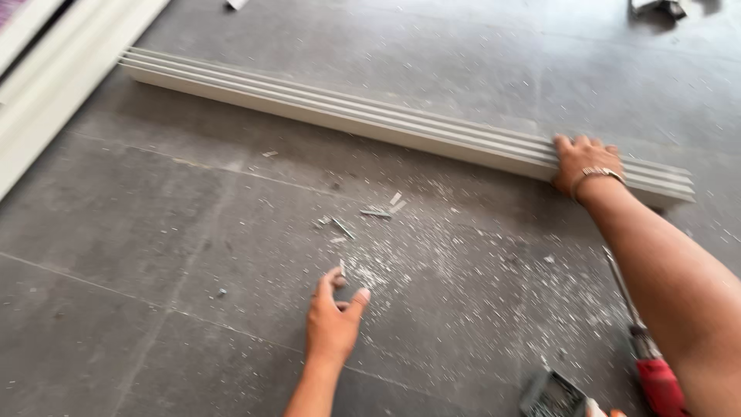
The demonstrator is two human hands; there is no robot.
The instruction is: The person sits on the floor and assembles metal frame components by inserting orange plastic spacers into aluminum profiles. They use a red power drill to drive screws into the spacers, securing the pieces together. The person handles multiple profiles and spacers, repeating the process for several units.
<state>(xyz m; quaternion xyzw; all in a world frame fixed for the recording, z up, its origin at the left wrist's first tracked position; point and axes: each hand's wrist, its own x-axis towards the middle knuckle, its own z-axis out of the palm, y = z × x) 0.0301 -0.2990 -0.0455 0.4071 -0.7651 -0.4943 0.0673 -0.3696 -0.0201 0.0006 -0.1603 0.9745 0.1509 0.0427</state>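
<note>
My left hand reaches low over the grey tiled floor and pinches a small metal screw between thumb and forefinger. My right hand, with a bracelet on the wrist, rests flat on the near end of a long white ribbed profile that lies diagonally across the floor. White shavings and a few more small metal pieces are scattered on the floor between the two hands.
A red-handled tool with a long metal shaft lies at the bottom right beside a dark box. White frame sections run along the left edge. A dark object sits at the top right.
</note>
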